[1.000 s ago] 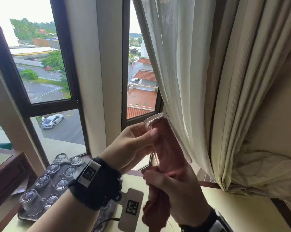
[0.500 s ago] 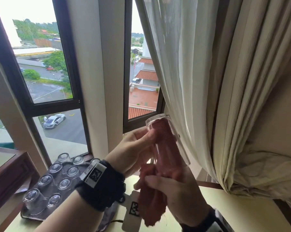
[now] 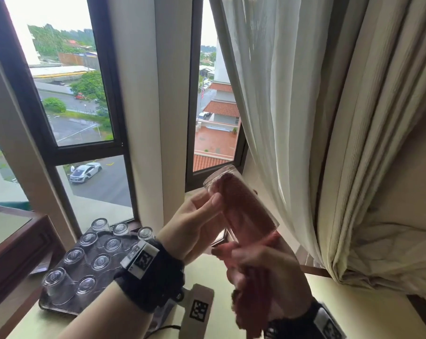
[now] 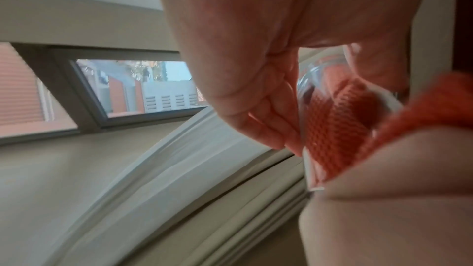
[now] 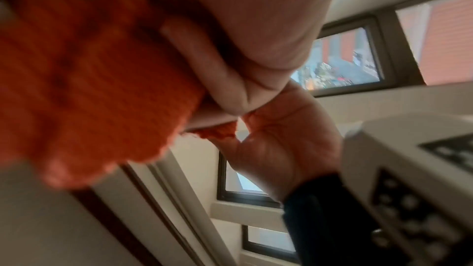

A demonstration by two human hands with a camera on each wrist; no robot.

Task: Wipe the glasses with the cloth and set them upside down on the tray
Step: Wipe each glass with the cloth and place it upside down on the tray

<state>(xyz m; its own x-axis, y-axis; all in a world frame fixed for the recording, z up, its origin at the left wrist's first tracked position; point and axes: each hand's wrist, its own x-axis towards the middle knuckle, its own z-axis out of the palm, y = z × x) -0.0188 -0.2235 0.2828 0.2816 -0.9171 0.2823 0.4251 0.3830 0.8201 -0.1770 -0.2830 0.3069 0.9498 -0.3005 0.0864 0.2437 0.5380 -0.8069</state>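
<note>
A tall clear glass [image 3: 241,206] is held up in front of the window, base pointing up and away, tilted. My left hand [image 3: 202,216] grips its side with thumb and fingers; in the left wrist view those fingers [image 4: 258,120] curl against the glass [image 4: 317,92]. A red-orange cloth [image 3: 243,211] is stuffed inside the glass and hangs out of its mouth. My right hand [image 3: 261,267] grips the cloth at the mouth, blurred by motion. The cloth [image 5: 84,80] fills the right wrist view. A dark tray [image 3: 60,308] at lower left carries several glasses [image 3: 73,255] upside down.
Sheer and cream curtains [image 3: 317,143] hang close to the right of the glass. Window panes and a dark frame [image 3: 114,148] stand behind. A wooden cabinet [image 3: 16,243] is at the left edge. The tray sits on a pale sill top [image 3: 354,311].
The glass has tilted more, its base swinging left and away from the curtain. My right hand has pulled the cloth and moved slightly, now blurred. The view has shifted a little.
</note>
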